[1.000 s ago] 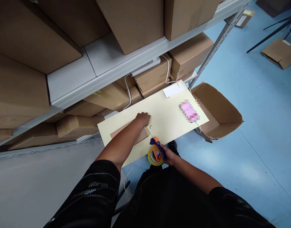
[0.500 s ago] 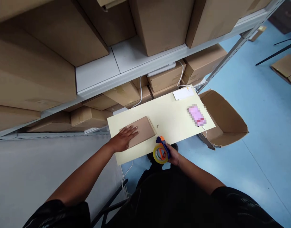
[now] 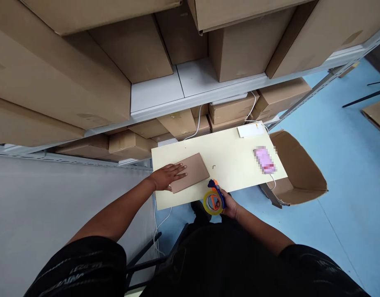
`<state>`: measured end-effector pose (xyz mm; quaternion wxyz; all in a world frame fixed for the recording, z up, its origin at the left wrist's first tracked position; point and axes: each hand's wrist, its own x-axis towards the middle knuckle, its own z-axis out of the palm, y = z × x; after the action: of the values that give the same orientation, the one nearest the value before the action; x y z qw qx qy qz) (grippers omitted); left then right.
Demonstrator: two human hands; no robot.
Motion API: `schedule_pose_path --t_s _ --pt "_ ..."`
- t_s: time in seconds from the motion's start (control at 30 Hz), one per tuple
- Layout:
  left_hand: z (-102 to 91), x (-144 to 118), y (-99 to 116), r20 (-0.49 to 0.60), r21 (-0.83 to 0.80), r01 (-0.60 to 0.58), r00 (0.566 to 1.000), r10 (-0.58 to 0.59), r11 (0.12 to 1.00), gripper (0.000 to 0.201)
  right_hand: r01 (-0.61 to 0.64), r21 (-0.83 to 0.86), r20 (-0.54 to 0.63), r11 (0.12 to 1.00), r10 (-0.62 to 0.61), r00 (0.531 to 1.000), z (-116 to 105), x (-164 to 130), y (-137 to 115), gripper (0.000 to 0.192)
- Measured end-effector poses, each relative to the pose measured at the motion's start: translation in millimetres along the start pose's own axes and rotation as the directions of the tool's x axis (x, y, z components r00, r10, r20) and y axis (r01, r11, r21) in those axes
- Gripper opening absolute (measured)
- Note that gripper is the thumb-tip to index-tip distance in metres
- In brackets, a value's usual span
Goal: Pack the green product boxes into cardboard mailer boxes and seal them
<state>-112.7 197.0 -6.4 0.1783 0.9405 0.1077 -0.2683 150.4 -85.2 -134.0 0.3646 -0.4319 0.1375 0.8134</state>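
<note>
Left hand (image 3: 167, 176) fingers are flattened, spread, on the box (image 3: 190, 172), mid-frame on the table (image 3: 233, 154); since a second ago it has slid leftward. Tape gun (image 3: 213, 198) is clamped in the right hand (image 3: 229, 205), lower centre, poised beside the box.

One head-worn camera looks steeply down and forward from above the person's chest. The pale yellow rectangular desk (image 3: 227, 159) sits mid-frame at some distance, metal shelving stacked with brown cardboard boxes (image 3: 153, 88) fills twelve o'clock, and blue floor (image 3: 347, 165) spreads toward three o'clock. No second view overlaps it.
</note>
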Motion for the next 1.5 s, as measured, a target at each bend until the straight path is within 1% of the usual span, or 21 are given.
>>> schedule_pose_path --t_s 0.1,0.17,0.27,0.4,0.47,0.57,0.63,0.7,0.8,0.87,0.97,1.07,1.13,1.23,1.3,1.4,1.5 --pt "10.4 5.1 10.5 -0.082 -0.009 0.049 0.995 -0.050 0.999 0.104 -0.040 0.129 0.017 0.991 0.038 0.999 5.3 -5.3 -17.2 0.065" --pt "17.2 11.7 24.1 -0.135 -0.007 0.106 0.985 -0.106 0.994 0.106 -0.031 0.151 0.010 0.988 0.030 1.000 9.3 -7.5 -36.6 0.064" --pt "26.2 24.7 49.2 -0.210 -0.035 0.228 0.950 -0.230 0.973 0.112 -0.021 0.120 0.013 0.993 0.019 1.000 13.4 -5.6 -70.7 0.065" --pt "37.0 41.9 77.2 -0.268 -0.092 0.391 0.876 -0.401 0.916 0.114 -0.016 0.017 -0.002 1.000 0.016 1.000 13.4 1.9 -109.5 0.063" --pt "41.3 47.3 85.0 -0.288 -0.107 0.436 0.847 -0.448 0.894 0.112 -0.021 -0.035 -0.020 0.999 0.020 1.000 12.0 3.1 -122.4 0.064" --pt "44.1 51.2 91.0 -0.301 -0.111 0.454 0.832 -0.465 0.884 0.111 -0.036 -0.081 -0.018 0.996 0.035 0.999 10.3 0.3 -132.3 0.068" --pt "43.0 53.3 94.3 -0.297 -0.117 0.465 0.827 -0.477 0.878 0.110 -0.041 -0.079 -0.005 0.996 0.041 0.999 9.7 -2.4 -132.3 0.068" --pt "39.9 57.5 98.9 -0.293 -0.134 0.493 0.809 -0.509 0.860 0.108 -0.051 -0.065 -0.006 0.997 0.051 0.999 9.1 -3.8 -127.2 0.068" --pt "33.8 67.8 107.7 -0.287 -0.164 0.562 0.759 -0.584 0.811 0.106 -0.074 -0.064 -0.035 0.995 0.072 0.997 6.4 -3.0 -113.4 0.067" --pt "30.1 75.0 113.3 -0.280 -0.166 0.602 0.730 -0.623 0.781 0.105 -0.067 -0.057 -0.037 0.996 0.065 0.997 3.7 -2.6 -104.8 0.066" --pt "25.7 82.1 119.9 -0.275 -0.158 0.626 0.715 -0.643 0.763 0.103 -0.037 -0.016 -0.016 0.999 0.037 0.999 -0.2 -4.8 -99.2 0.064" --pt "19.7 87.1 124.8 -0.272 -0.178 0.632 0.705 -0.655 0.754 0.102 -0.039 0.022 0.005 0.999 0.039 0.999 -3.3 -8.6 -97.1 0.065" --pt "12.8 92.1 126.6 -0.258 -0.201 0.654 0.683 -0.683 0.729 0.103 -0.055 0.015 0.002 0.998 0.055 0.998 -5.9 -10.6 -91.0 0.064" --pt "0.2 102.8 125.1 -0.225 -0.230 0.712 0.624 -0.748 0.663 0.103 -0.103 -0.038 -0.042 0.994 0.102 0.994 -11.1 -13.2 -71.1 0.059" --pt "-6.2 110.5 122.2 -0.222 -0.256 0.735 0.588 -0.778 0.628 0.103 -0.118 -0.050 -0.040 0.992 0.116 0.992 -14.6 -15.2 -56.0 0.057" --pt "-9.3 120.9 119.5 -0.232 -0.303 0.733 0.563 -0.793 0.609 0.107 -0.098 -0.010 -0.021 0.995 0.098 0.995 -16.9 -16.7 -41.1 0.057" --pt "-8.7 130.3 122.5 -0.241 -0.323 0.737 0.542 -0.805 0.593 0.108 -0.087 0.040 -0.029 0.995 0.089 0.996 -13.2 -11.8 -37.6 0.056"
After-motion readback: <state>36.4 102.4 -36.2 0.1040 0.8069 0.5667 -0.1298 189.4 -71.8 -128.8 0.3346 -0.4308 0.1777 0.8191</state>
